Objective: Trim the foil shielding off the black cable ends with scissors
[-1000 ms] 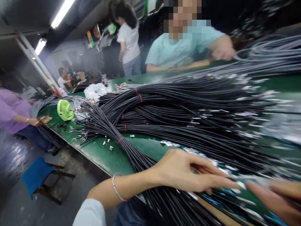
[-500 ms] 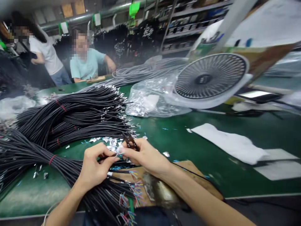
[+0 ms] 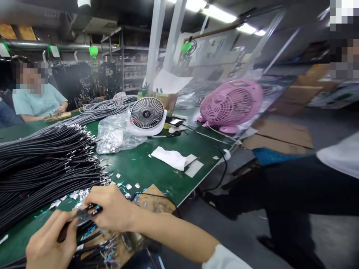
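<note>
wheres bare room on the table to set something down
Bare green table shows between the white cloth and brown board; a smaller patch, between cloth and plastic bag. Crowded: the left side, with black cables, and around left hand and right hand, with silvery scraps.

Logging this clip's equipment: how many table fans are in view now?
2: a white fan beside the plastic bag and a pink fan farther right; others may be hidden.

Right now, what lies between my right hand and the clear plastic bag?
Silvery scraps and small blue bits lie there on the green tabletop, in the head view.
</note>
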`<move>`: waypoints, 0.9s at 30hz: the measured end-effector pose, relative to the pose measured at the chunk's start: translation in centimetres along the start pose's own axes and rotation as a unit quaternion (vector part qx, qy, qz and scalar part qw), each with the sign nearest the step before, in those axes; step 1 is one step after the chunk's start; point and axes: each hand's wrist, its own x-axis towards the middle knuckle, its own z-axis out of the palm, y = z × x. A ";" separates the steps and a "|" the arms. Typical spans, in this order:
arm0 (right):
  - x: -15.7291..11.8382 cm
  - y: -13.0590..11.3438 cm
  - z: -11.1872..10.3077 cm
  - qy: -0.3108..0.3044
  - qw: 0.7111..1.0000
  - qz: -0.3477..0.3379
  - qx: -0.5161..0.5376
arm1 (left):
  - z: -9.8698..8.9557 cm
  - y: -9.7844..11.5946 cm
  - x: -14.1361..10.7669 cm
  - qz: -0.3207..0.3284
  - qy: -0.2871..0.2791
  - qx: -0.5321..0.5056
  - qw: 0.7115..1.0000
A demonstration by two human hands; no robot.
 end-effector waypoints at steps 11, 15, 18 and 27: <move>-0.7 -1.5 -0.9 0.075 0.994 -0.060 0.054 | 0.9 1.0 -0.9 -0.096 -0.016 -0.026 0.995; -0.3 -1.8 -1.1 0.109 0.967 0.076 0.218 | 0.5 1.0 -1.4 -0.113 0.039 -0.041 0.992; 0.0 -1.9 -1.2 0.078 0.970 0.086 0.216 | -0.1 1.2 -1.4 -0.109 0.077 -0.066 0.989; -0.1 -1.8 -1.1 0.009 0.975 0.056 0.214 | -0.1 1.1 -1.4 -0.068 0.114 -0.073 0.988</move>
